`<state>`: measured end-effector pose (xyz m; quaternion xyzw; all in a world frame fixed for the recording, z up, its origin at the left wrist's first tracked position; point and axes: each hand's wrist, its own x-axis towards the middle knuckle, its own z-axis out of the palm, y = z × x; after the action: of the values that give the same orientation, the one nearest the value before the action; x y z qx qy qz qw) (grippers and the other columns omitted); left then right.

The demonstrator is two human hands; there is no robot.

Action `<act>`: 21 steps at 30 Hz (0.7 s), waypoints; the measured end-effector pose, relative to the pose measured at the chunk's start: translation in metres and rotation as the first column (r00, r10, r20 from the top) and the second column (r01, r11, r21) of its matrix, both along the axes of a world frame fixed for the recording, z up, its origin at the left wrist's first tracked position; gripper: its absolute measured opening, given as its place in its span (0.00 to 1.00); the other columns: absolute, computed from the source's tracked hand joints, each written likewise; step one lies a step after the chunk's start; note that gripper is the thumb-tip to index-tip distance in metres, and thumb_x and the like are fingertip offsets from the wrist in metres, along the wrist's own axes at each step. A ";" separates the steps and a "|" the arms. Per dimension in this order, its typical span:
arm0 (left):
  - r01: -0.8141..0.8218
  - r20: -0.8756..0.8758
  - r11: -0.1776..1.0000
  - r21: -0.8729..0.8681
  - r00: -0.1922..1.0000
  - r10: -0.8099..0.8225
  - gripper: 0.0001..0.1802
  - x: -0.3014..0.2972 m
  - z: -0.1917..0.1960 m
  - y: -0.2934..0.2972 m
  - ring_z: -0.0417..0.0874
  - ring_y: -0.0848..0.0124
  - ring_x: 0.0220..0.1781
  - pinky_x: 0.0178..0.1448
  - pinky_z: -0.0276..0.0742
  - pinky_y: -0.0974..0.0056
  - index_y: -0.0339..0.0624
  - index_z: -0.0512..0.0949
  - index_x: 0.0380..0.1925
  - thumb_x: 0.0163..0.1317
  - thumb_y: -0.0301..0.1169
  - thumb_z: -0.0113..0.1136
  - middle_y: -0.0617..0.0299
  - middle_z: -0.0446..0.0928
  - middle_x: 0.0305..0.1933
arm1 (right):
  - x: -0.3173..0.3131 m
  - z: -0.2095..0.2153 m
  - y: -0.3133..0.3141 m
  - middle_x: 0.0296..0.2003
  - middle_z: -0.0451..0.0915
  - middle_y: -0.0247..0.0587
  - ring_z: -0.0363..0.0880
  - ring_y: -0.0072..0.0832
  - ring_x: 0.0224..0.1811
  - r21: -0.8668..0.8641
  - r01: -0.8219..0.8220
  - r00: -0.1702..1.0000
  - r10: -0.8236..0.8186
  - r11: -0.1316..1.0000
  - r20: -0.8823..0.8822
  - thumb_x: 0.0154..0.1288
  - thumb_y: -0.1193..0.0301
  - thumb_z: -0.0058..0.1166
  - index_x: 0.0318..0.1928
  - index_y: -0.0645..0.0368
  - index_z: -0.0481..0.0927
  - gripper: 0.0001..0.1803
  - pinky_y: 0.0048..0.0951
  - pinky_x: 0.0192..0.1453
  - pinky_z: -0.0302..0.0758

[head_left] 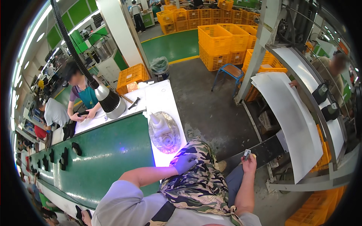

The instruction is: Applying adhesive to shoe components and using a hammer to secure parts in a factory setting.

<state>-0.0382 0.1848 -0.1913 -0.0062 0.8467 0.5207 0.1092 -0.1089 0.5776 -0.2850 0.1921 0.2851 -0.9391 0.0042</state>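
Right fingers [252, 160] gripped a small grey object [247, 153] at two o'clock, left fingers [192, 161] lay loosely open, and the bottle [160, 124] at eleven stood untouched.

Your two hands [186, 164]; one grey part [247, 153]; around you, one gooseneck lamp [110, 101], one white bottle [161, 125], one tray [175, 132], one stool [229, 71].

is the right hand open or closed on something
Closed: the right hand grips a small grey piece, which juts out beyond it, too small to identify.
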 end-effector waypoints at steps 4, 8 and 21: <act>0.019 -0.048 0.998 -0.060 0.999 -0.022 0.20 -0.002 -0.004 -0.001 0.84 0.68 0.38 0.46 0.78 0.64 0.36 0.79 0.48 0.61 0.39 0.63 0.55 0.83 0.37 | -0.001 0.001 0.000 0.35 0.82 0.40 0.81 0.35 0.35 -0.011 0.001 1.000 -0.001 1.000 -0.024 0.66 0.72 0.53 0.39 0.53 0.76 0.03 0.42 0.40 0.77; 0.017 -0.051 0.998 -0.064 0.998 -0.020 0.20 -0.002 -0.003 0.000 0.84 0.67 0.39 0.46 0.78 0.64 0.36 0.79 0.47 0.60 0.38 0.63 0.54 0.82 0.38 | -0.001 0.002 0.000 0.35 0.82 0.40 0.81 0.35 0.34 -0.014 -0.002 0.999 0.001 1.000 -0.039 0.66 0.72 0.53 0.39 0.53 0.76 0.03 0.42 0.40 0.77; 0.033 0.004 0.998 -0.052 0.999 -0.033 0.20 -0.002 -0.001 0.000 0.83 0.69 0.41 0.48 0.78 0.64 0.36 0.79 0.48 0.61 0.38 0.63 0.54 0.82 0.41 | -0.001 0.000 0.002 0.33 0.82 0.39 0.81 0.35 0.34 -0.031 0.013 1.000 -0.014 0.999 -0.017 0.65 0.71 0.55 0.38 0.52 0.76 0.03 0.43 0.39 0.78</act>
<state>-0.0407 0.1850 -0.1918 0.0042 0.8597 0.4968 0.1187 -0.1104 0.5793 -0.2848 0.1857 0.2694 -0.9449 -0.0016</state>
